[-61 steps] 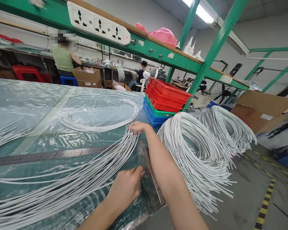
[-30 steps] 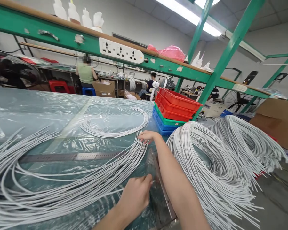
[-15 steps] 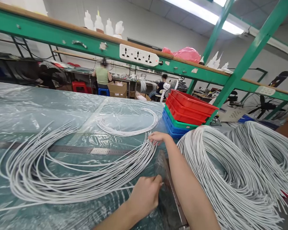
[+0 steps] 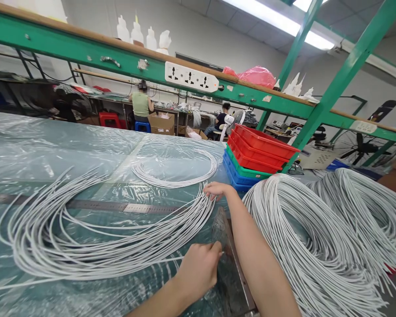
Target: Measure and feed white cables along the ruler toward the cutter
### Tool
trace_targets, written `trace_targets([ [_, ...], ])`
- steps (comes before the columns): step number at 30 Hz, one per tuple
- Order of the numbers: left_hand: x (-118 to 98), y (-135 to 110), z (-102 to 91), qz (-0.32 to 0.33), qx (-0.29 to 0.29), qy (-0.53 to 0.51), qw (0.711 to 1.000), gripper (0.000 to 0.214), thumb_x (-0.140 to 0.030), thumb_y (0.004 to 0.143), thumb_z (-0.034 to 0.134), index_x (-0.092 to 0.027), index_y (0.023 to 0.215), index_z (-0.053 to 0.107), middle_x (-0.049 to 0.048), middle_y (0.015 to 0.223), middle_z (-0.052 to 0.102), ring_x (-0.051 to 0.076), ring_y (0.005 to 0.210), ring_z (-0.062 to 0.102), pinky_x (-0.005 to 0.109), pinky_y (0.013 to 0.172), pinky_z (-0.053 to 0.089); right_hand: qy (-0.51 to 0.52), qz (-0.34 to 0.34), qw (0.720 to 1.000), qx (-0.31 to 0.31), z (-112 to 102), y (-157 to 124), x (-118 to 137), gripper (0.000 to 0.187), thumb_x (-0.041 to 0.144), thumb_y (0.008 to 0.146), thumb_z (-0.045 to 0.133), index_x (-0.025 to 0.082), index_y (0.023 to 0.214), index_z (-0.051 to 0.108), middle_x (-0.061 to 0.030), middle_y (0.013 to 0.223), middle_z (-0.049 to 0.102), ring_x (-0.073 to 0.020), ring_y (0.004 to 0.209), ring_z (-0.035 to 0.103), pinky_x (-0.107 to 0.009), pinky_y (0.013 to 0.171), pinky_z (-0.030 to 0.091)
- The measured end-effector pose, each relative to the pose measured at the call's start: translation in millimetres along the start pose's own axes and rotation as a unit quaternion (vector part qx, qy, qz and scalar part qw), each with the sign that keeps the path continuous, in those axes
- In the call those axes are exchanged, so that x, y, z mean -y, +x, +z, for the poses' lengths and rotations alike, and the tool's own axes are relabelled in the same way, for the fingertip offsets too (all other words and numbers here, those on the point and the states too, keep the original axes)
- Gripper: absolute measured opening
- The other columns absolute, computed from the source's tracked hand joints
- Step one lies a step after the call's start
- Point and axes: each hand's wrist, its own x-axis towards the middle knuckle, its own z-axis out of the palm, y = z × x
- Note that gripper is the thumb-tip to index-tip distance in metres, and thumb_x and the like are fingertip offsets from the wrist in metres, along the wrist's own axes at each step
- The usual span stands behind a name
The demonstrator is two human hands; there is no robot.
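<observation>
Covering the table (image 4: 36, 145), clear plastic sheet (image 4: 95, 145) under green shelving (image 4: 86, 53)

My left hand (image 4: 198, 270) is closed near the end of one white cable (image 4: 95, 255), but its fingertips are turned away, so I cannot tell if they pinch it. My right forearm (image 4: 260, 264) covers part of the table edge (image 4: 232, 255) and leaves the picture at the bottom. The big cable bundle (image 4: 303, 246) right of this edge is cut off below.
</observation>
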Motion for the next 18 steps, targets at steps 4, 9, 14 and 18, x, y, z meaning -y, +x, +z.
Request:
trace_targets([
  [4, 0.3, 0.4, 1.7, -0.002, -0.007, -0.004, 1.000, 0.020, -0.015, 0.097, 0.037, -0.020, 0.091, 0.055, 0.0044, 0.087, 0.070, 0.023, 0.076, 0.068, 0.033, 0.057, 0.030, -0.001, 0.003, 1.000, -0.002, 0.7, -1.9, 1.5, 0.032, 0.042, 0.092, 0.064, 0.017, 0.113, 0.062, -0.0133, 0.122, 0.066, -0.0240, 0.088, 0.073, -0.027, 0.063, 0.058],
  [9, 1.7, -0.5, 3.7, -0.003, -0.004, -0.001, 1.000, 0.020, -0.016, 0.097, 0.036, -0.020, 0.092, 0.055, 0.0044, 0.083, 0.069, 0.023, 0.071, 0.066, 0.033, 0.055, 0.026, -0.002, 0.002, 1.000, 0.004, -0.2, -5.3, 3.6, 0.031, 0.038, 0.094, 0.061, 0.017, 0.117, 0.061, -0.0130, 0.123, 0.065, -0.0243, 0.093, 0.072, -0.028, 0.066, 0.058],
  [14, 2.9, -0.7, 5.6, -0.003, -0.006, -0.008, 1.000, 0.020, -0.017, 0.097, 0.037, -0.020, 0.090, 0.055, 0.0047, 0.082, 0.068, 0.022, 0.070, 0.066, 0.032, 0.054, 0.024, -0.002, 0.003, 1.000, 0.004, -0.1, -8.8, 6.1, 0.030, 0.037, 0.095, 0.060, 0.017, 0.118, 0.061, -0.0128, 0.123, 0.065, -0.0233, 0.092, 0.072, -0.028, 0.067, 0.058],
  [18, 3.1, 0.0, 5.1, -0.002, -0.010, -0.012, 1.000, 0.018, -0.016, 0.097, 0.038, -0.020, 0.090, 0.055, 0.0048, 0.083, 0.068, 0.022, 0.071, 0.066, 0.032, 0.054, 0.025, -0.002, 0.006, 1.000, -0.001, 1.3, -8.8, 6.4, 0.029, 0.038, 0.094, 0.061, 0.017, 0.114, 0.062, -0.0122, 0.122, 0.066, -0.0218, 0.089, 0.073, -0.026, 0.066, 0.057],
])
